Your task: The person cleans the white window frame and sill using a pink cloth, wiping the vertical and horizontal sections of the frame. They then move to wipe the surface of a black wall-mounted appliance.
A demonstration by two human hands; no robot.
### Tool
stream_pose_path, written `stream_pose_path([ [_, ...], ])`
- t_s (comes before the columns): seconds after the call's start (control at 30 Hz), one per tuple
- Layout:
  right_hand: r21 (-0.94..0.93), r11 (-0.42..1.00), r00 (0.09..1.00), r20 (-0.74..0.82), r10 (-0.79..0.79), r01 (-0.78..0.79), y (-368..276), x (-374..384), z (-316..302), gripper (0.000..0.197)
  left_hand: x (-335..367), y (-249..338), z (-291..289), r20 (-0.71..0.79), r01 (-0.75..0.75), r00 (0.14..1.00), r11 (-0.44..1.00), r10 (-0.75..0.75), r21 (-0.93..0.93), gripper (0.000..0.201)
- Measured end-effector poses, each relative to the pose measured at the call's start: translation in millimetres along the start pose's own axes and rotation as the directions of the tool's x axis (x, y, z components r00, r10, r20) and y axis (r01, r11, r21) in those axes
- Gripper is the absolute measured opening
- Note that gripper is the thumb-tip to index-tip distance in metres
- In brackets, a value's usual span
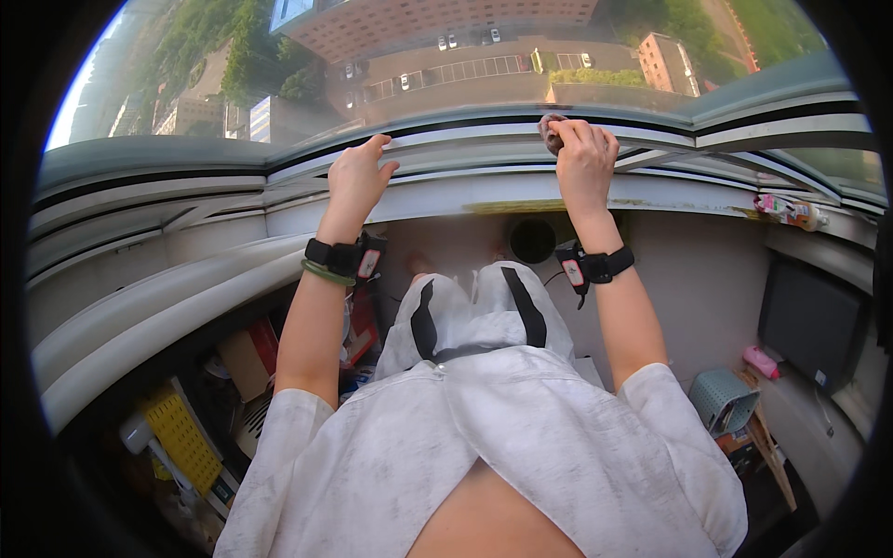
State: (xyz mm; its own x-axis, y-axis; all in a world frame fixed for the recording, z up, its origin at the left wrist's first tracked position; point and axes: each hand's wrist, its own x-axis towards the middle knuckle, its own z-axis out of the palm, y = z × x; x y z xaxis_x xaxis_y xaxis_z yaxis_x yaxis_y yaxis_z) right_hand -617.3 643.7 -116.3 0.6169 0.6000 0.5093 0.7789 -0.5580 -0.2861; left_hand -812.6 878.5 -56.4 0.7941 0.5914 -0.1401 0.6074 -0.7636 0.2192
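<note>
A crumpled, dark brownish cloth (551, 135) is pinched in the fingers of my right hand (584, 166), against the upper edge of the window frame (446, 160). Part of the cloth is hidden by the fingers. My left hand (357, 179) is over the same frame further left, fingers apart and holding nothing; whether its fingertips touch the frame I cannot tell. Beyond the frame is the window glass (502, 102). Both wrists wear black straps with small devices, and the left one also has a green bangle (327, 272).
Below the sill (446, 200) is a dark round container (532, 240), near my bare feet. Thick white pipes (167, 316) and cluttered shelves with a yellow panel (179, 437) line the left. At right are tubes (791, 212), a black screen (814, 321), a pink bottle (761, 362) and a grey-green basket (724, 400).
</note>
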Motion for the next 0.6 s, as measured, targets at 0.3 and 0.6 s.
stream_pose_path([
  [0.3, -0.198, 0.972, 0.992, -0.056, 0.117, -0.126, -12.1, 2.8, 12.9, 0.011, -13.6, -50.2, 8.8, -0.044, -0.257, 0.966, 0.916, 0.257, -0.307, 0.052],
  [0.6, -0.096, 0.993, 0.998, 0.015, -0.063, 0.064, -212.9, 17.1, 78.9, 0.005, -35.3, -162.4, -5.8, -0.163, -0.249, 0.960, 0.961, 0.229, -0.116, 0.057],
])
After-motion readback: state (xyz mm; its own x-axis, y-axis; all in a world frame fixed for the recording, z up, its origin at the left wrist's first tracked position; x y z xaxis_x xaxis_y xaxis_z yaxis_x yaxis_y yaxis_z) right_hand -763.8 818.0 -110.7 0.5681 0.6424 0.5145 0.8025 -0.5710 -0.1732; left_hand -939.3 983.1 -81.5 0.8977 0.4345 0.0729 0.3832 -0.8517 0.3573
